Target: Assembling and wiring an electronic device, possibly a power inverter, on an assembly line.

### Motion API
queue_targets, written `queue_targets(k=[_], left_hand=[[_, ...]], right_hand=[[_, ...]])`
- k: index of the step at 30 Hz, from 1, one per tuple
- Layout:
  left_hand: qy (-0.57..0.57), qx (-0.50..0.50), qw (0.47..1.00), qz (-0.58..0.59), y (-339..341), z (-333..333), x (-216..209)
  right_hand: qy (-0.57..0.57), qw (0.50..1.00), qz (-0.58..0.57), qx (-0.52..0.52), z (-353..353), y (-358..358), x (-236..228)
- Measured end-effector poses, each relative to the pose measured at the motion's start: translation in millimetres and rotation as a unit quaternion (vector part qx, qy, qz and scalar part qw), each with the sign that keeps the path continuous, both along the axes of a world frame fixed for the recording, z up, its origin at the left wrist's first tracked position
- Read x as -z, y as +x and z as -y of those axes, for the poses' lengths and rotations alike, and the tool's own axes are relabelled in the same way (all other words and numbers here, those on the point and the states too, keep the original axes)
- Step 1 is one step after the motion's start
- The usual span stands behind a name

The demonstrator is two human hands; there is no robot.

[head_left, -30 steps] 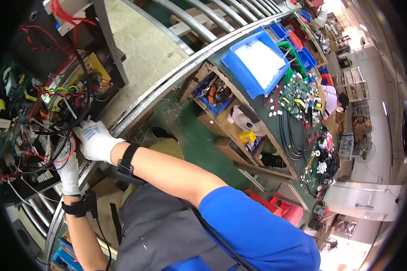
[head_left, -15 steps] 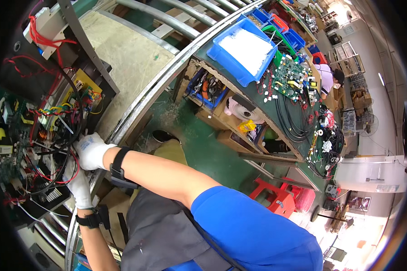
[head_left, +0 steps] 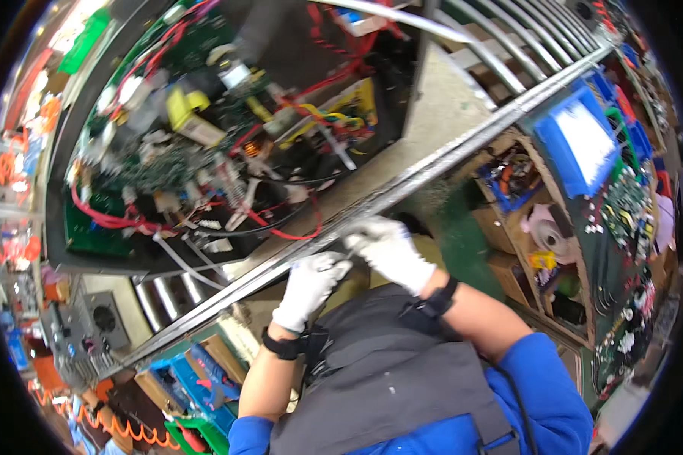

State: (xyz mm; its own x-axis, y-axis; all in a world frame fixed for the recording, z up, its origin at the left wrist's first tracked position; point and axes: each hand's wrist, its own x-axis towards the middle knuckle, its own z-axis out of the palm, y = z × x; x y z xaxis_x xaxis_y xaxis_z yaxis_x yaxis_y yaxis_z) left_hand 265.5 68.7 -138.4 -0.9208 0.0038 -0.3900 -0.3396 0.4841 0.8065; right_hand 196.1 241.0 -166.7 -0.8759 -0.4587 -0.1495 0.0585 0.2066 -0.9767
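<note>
Just then, your gloved left hand point(head_left: 309, 286) and right hand point(head_left: 387, 249) met at the metal rail point(head_left: 432, 167), fingers curled, grip unclear, open wired chassis point(head_left: 228, 129) at eleven o'clock.

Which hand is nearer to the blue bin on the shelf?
Right. The right hand is at the metal rail, on the side toward the blue bin; the left hand sits farther away.

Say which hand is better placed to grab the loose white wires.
Probably the left hand: it sits by the rail on the side of the white wires. The right hand lies farther right and would have to cross over it.
</note>
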Motion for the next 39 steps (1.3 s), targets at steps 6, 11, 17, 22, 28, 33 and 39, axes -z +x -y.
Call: queue_targets(k=[6,11,17,22,28,33,39], left_hand=[[-0.065,0.027,0.997,0.03,-8,-6,-20],[-0.181,0.043,0.981,-0.057,-6,-8,-14],[-0.31,-0.068,0.917,-0.241,-33,15,-1],[-0.241,-0.145,0.938,-0.201,-81,47,29],[-0.379,-0.015,0.897,-0.229,-86,53,42],[-0.188,-0.025,0.966,-0.178,-88,52,25],[-0.375,0.18,0.801,-0.431,-93,88,58]], right_hand=[[0.118,0.958,-0.168,-0.202,-15,-12,-11],[0.258,0.875,-0.379,-0.154,-18,-23,-22],[0.205,0.924,-0.307,-0.1,-13,-41,-14],[0.182,0.94,-0.29,0.004,-14,-66,-5],[0.269,0.913,-0.301,-0.057,-3,-78,-4],[0.219,0.931,-0.287,-0.06,3,-79,-3],[0.24,0.878,-0.411,-0.055,37,-75,4]])
